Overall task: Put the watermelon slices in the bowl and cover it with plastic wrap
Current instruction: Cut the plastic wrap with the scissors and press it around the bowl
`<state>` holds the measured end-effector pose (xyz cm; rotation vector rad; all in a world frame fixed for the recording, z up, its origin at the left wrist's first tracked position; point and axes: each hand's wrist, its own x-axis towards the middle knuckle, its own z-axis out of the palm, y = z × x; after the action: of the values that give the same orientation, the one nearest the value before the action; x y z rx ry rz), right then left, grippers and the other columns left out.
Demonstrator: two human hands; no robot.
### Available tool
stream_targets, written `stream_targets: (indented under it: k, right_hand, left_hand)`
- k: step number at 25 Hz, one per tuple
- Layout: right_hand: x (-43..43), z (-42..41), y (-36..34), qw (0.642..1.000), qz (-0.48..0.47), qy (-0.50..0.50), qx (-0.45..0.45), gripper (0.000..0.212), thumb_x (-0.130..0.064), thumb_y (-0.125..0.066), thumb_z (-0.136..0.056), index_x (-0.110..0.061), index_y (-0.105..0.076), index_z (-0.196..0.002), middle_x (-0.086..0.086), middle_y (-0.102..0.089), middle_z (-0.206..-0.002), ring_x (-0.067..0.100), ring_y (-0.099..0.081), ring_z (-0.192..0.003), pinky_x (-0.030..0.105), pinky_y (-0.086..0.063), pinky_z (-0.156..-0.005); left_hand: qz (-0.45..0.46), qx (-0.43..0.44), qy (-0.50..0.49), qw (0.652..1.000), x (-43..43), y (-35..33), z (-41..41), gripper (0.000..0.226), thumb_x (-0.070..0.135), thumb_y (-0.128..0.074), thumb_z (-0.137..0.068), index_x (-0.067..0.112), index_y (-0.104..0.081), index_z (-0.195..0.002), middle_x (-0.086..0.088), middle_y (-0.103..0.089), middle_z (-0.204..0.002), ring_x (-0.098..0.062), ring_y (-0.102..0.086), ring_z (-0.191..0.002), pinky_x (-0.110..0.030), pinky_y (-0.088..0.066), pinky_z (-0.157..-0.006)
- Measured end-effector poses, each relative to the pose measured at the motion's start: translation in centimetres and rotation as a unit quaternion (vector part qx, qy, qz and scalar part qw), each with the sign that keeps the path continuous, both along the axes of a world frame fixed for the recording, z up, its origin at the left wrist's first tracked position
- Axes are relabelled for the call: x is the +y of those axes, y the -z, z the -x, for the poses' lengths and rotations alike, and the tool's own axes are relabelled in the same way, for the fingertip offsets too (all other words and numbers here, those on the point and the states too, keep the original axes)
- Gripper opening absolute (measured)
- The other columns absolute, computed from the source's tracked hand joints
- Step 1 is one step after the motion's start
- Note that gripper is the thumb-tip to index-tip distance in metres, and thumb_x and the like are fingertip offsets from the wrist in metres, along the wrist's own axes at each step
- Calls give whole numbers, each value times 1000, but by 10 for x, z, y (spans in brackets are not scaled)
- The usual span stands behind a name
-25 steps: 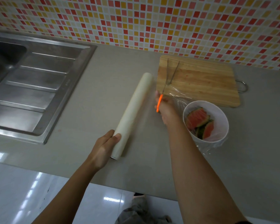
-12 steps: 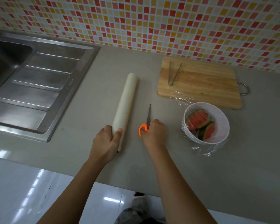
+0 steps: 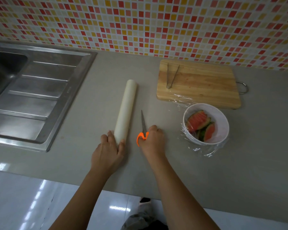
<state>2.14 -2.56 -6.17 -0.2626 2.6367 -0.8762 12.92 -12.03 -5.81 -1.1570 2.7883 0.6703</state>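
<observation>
Bowl (image 3: pixel 222 120) sits under cut wrap (image 3: pixel 204 151); right hand (image 3: pixel 154 140), grip closed on the scissors (image 3: pixel 143 123), has lowered them to the surface (image 3: pixel 239 171); the grip of the left hand (image 3: pixel 106 153) holds the roll (image 3: pixel 125 112).

Mosaic-tiled wall (image 3: pixel 156 22) — grey counter (image 3: pixel 239 171), steel sink (image 3: pixel 40 97), glossy floor (image 3: pixel 23 205).

On the worktop (image 3: pixel 239 171), the sink (image 3: pixel 40 97) lies left. The plastic wrap roll (image 3: pixel 125 112) lies just left of the scissors (image 3: pixel 143 123). At right, the bowl (image 3: pixel 222 118) holds watermelon slices (image 3: pixel 199 125) before the cutting board (image 3: pixel 206 87), which carries tongs (image 3: pixel 171 77).
</observation>
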Motion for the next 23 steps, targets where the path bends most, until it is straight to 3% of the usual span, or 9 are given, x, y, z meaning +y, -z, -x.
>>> stream_targets:
  k: [4, 8, 10, 12, 15, 18, 20, 22, 23]
  right_hand:
    - [11, 6, -18, 996, 69, 11, 46, 36, -19, -57, -80, -6, -50, -113, 14, -58, -106, 30, -54, -101, 31, -36, -84]
    - [43, 24, -50, 978, 149, 28, 143, 26, -21, -59, -81, -11, -59, -105, 2, -57, -79, 20, -56, -79, 26, -35, -72]
    - [67, 40, -64, 964, 172, 59, 196, 19, -19, -61, -80, -12, -62, -98, 0, -57, -71, 18, -54, -70, 23, -34, -68]
    - [94, 63, -72, 947, 195, 114, 228, 14, -19, -60, -81, -14, -64, -94, 1, -61, -74, 19, -56, -71, 23, -38, -70]
    - [138, 103, -71, 936, 205, 173, 229, 17, -21, -55, -86, -12, -61, -99, 6, -63, -92, 19, -55, -81, 25, -40, -74]
    - [178, 142, -49, 958, 161, 204, 117, 28, -35, -41, -93, -10, -55, -96, 13, -60, -103, 27, -57, -95, 24, -32, -75]
    - [194, 159, -30, 973, 128, 188, -38, 57, -52, -26, -93, -5, -54, -107, 19, -57, -118, 33, -53, -111, 31, -36, -85]
    - [198, 166, -17, 948, 192, 171, -186, 78, -66, -15, -87, -7, -45, -128, 16, -51, -134, 32, -49, -122, 42, -36, -104]
    - [199, 167, -12, 937, 225, 155, -219, 81, -70, -14, -84, -10, -46, -129, 16, -52, -134, 31, -51, -120, 46, -37, -106]
  left_hand:
    - [5, -44, 5, 999, -5, 1, 0, 73, 50, -29, -95, 6, -8, -150, -17, -42, -138, -36, -49, -119, -45, -43, -87]
    - [-22, -48, 21, 998, -4, -8, -2, 84, 62, -27, -90, 14, 4, -151, -17, -42, -138, -37, -49, -117, -46, -45, -86]
    - [41, 0, 20, 999, 4, -19, 3, 89, 68, -24, -87, 8, -7, -151, -19, -45, -131, -38, -46, -114, -46, -45, -85]
    - [58, 128, 55, 989, 16, -25, 20, 85, 61, -30, -86, 0, -26, -145, -18, -49, -120, -34, -46, -110, -40, -41, -90]
    - [-77, 243, 75, 964, 52, -31, 64, 53, 44, -42, -90, 6, -53, -125, -6, -55, -104, -18, -55, -94, -15, -36, -81]
    - [-292, 228, -68, 926, 86, -25, 114, 39, 39, -41, -96, 6, -63, -92, -13, -62, -88, -24, -60, -79, -33, -48, -77]
    - [-421, 184, -173, 871, 101, -18, 138, 40, 43, -38, -97, 11, -61, -91, -10, -62, -89, -22, -58, -77, -34, -47, -71]
    - [-478, 155, -182, 845, 110, -13, 153, 51, 49, -30, -97, 10, -64, -99, -8, -66, -91, -22, -61, -84, -33, -47, -77]
    - [-493, 157, -169, 839, 114, -10, 157, 58, 51, -27, -97, 9, -67, -99, -7, -69, -88, -23, -62, -87, -35, -47, -81]
